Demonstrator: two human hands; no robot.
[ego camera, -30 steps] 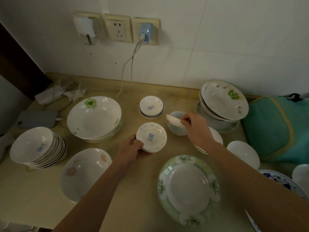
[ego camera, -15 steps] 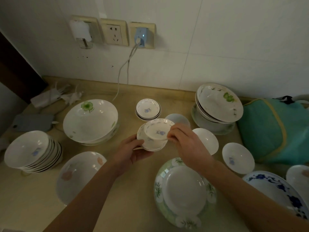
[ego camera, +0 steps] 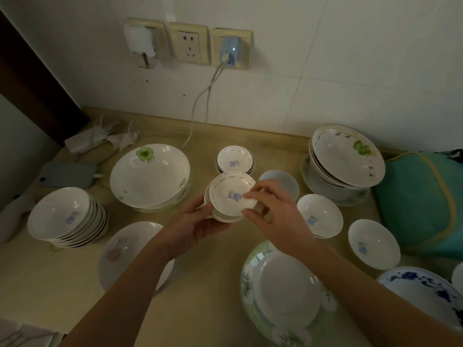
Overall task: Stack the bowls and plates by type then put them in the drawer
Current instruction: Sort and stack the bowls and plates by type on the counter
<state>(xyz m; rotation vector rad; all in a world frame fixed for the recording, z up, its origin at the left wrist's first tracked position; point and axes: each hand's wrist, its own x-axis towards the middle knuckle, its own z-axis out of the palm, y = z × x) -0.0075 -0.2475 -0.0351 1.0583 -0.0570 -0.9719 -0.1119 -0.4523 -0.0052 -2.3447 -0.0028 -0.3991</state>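
A: Nesting is what I see: a small white ceramic saucer with a blue flower and dotted rim (ego camera: 232,194) now sits on top of the saucer that the left hand (ego camera: 198,226) carried alone a second ago.

B: And the grips?

A: The left hand's grip is curled under and round the little held stack, lifted off the tabletop (ego camera: 62,279). The right hand's (ego camera: 276,211) fingertips (ego camera: 250,195) pinch the top saucer's near rim, seating it.

B: So what changed?

A: A second ago the right hand was pulling that saucer, tilted, out of a pale blue-white bowl (ego camera: 283,182) just right of where the held stack is now. Half a second ago it was above the left hand's saucer. Now the two look nested, though the top one is a little off centre.

B: Meaning for the job?

A: I judge one more saucer is sorted by type. A matching short stack of blue-flower saucers (ego camera: 235,160) stands just behind the held stack, so joining them seems the likely next move.

B: Anything else around it?

A: Left of the held stack, a wide white bowl with a green leaf print (ego camera: 150,175); further left, a pile of white rice bowls (ego camera: 67,217). Right of it, loose small white bowls with blue marks (ego camera: 319,215), unstacked. No drawer is in view.
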